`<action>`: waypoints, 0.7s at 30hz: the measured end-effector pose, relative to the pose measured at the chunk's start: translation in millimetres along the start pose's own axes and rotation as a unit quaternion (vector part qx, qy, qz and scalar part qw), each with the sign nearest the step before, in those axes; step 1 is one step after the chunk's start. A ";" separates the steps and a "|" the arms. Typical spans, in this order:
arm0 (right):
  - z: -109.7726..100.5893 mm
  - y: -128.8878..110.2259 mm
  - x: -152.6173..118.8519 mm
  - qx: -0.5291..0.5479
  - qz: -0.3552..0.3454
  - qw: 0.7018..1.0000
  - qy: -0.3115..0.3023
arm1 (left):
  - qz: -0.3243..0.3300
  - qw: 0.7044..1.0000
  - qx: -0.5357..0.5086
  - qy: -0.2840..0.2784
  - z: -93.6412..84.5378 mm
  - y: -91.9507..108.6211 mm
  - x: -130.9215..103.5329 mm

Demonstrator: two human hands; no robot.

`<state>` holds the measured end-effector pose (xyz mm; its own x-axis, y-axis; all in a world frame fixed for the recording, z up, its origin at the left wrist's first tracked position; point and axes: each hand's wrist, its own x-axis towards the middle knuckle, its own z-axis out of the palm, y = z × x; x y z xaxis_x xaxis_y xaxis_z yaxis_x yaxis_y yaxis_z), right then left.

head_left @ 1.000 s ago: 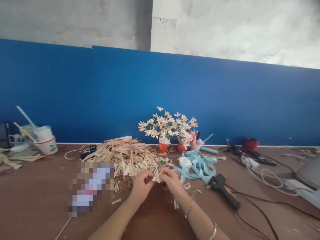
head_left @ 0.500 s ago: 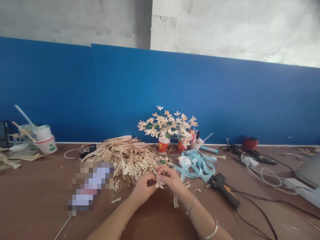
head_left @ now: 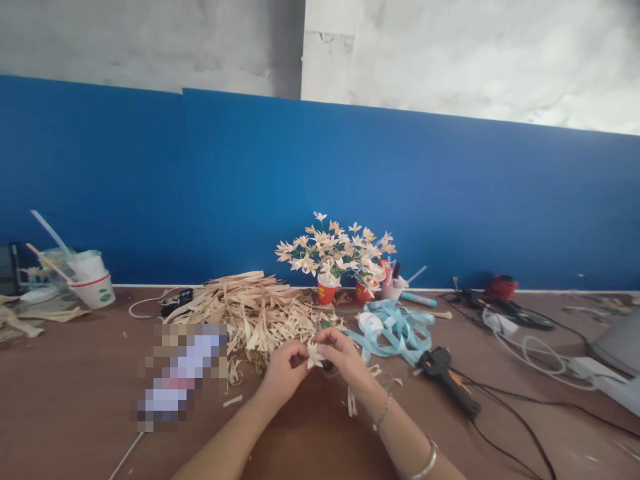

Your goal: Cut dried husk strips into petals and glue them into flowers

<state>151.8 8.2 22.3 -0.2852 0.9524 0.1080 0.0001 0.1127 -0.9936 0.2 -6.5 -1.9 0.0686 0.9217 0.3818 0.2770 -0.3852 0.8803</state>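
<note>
A small cream flower (head_left: 315, 356) with pointed petals is held between my two hands, just in front of the husk pile. My left hand (head_left: 286, 367) pinches it from the left with thumb and forefinger. From the other side my right hand (head_left: 344, 357) grips it, fingers curled and thumb near the petals. Behind my hands lies a heap of dry, pale husk strips (head_left: 255, 307). Similar finished flowers (head_left: 335, 247) stand in red cups (head_left: 327, 292) at the back of the table.
Light-blue ribbon (head_left: 395, 330) lies in loops to the right, with a black glue gun (head_left: 443, 380) nearer me. Cables and a white power strip (head_left: 605, 383) run along the far right. A pixelated item (head_left: 183, 377) lies at left, and a white cup (head_left: 94, 291) stands farther back.
The flower has turned and lifted slightly between my fingers, so its petals now face me. My right fingers have shifted a little; the rest of the table looks the same.
</note>
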 end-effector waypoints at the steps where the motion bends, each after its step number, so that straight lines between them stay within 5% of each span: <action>1: -0.1 0.2 0.4 0.001 0.004 1.000 0.003 | 0.003 1.000 0.005 0.015 -0.5 -1.0 0.8; 21: 2.3 2.1 1.6 -0.006 -0.013 1.000 0.007 | 0.020 0.999 -0.025 0.044 -2.0 -2.2 2.2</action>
<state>149.2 9.4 20.3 -0.2716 0.9531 0.1334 0.0038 0.1397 -0.9902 -2.1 -3.8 -2.5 -0.0061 0.8988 0.4384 0.2281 -0.4256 0.8757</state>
